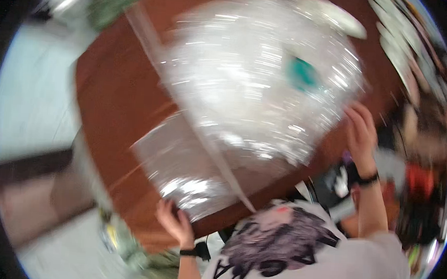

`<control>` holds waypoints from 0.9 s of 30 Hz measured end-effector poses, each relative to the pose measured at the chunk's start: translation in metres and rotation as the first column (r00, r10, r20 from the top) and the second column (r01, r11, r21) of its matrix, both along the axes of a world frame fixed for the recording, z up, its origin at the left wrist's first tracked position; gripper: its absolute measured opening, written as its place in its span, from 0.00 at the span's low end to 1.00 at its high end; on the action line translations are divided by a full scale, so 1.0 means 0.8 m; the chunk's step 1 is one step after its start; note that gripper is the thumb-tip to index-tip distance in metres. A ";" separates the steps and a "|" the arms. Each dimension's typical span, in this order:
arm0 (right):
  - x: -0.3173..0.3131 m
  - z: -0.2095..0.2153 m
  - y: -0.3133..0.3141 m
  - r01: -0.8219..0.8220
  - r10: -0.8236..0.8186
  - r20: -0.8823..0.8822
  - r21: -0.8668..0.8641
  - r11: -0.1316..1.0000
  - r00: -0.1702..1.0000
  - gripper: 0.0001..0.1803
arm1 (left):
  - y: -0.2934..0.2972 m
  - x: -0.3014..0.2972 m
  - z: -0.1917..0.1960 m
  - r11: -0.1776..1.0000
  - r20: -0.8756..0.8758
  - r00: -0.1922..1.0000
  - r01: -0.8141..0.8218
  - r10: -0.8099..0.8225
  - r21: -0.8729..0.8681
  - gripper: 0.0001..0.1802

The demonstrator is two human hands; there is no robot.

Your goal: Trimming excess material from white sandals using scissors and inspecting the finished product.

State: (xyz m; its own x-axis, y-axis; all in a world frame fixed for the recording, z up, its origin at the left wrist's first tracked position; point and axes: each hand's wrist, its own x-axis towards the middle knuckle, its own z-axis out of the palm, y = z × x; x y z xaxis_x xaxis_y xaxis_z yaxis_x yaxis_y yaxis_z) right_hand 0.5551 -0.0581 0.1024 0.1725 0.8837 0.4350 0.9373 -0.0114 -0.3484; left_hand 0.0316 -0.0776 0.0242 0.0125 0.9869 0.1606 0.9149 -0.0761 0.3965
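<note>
The whole view is smeared by motion. A large shiny clear plastic sheet [247, 90] lies spread over a round brown table [108, 96]. A small teal patch [302, 72] shows on or under the sheet. My left hand [175, 221], with a black wristband, curls over the sheet's near corner at the table's edge. My right hand [362, 132], also with a black wristband, reaches up with its fingers on the sheet's right edge; blur hides whether it grips. My white printed shirt [288, 246] fills the lower middle.
White plates [403, 48] stand in a row at the upper right, and another pale dish [338, 16] lies at the table's far edge. Dark and red cluttered items [421, 177] crowd the right side. Pale floor [27, 91] lies to the left, greenish items [125, 241] at the lower left.
</note>
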 end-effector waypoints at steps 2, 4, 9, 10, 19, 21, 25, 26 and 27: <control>0.026 0.005 -0.034 0.054 -0.054 -0.020 0.013 0.998 0.998 0.18 | -0.007 0.002 0.007 0.999 0.040 0.998 0.041 -0.041 0.013 0.21; 0.048 0.014 -0.084 0.147 -0.147 0.031 -0.008 0.989 0.989 0.18 | -0.008 0.009 0.006 0.999 -0.016 0.999 0.029 -0.029 0.015 0.23; 0.060 -0.026 -0.203 0.308 -0.325 -0.010 -0.294 0.905 0.946 0.18 | -0.007 0.020 -0.018 0.995 -0.064 0.993 0.096 -0.096 -0.004 0.23; 0.057 -0.035 -0.216 0.283 -0.284 0.050 -0.357 0.890 0.957 0.15 | -0.011 0.018 -0.018 0.996 -0.035 0.995 0.093 -0.093 -0.003 0.24; 0.027 -0.059 -0.250 0.168 -0.245 -0.045 -0.609 0.775 0.968 0.16 | -0.009 -0.012 -0.026 0.993 -0.105 0.988 0.116 -0.116 -0.002 0.26; 0.031 -0.063 -0.252 0.147 -0.232 -0.046 -0.651 0.745 0.972 0.15 | -0.006 -0.015 -0.031 0.994 -0.055 0.992 0.111 -0.110 0.003 0.28; 0.040 -0.085 -0.273 0.060 -0.159 -0.060 -0.753 0.655 0.985 0.15 | -0.003 0.010 -0.020 0.993 -0.118 0.986 0.119 -0.121 -0.021 0.27; 0.042 -0.085 -0.274 0.026 -0.154 -0.094 -0.772 0.635 0.984 0.13 | -0.001 0.015 -0.020 0.993 -0.096 0.988 0.118 -0.120 -0.020 0.26; 0.037 -0.081 -0.270 -0.001 -0.130 -0.114 -0.759 0.651 0.985 0.13 | -0.002 0.011 -0.017 0.995 -0.084 0.991 0.104 -0.105 -0.012 0.25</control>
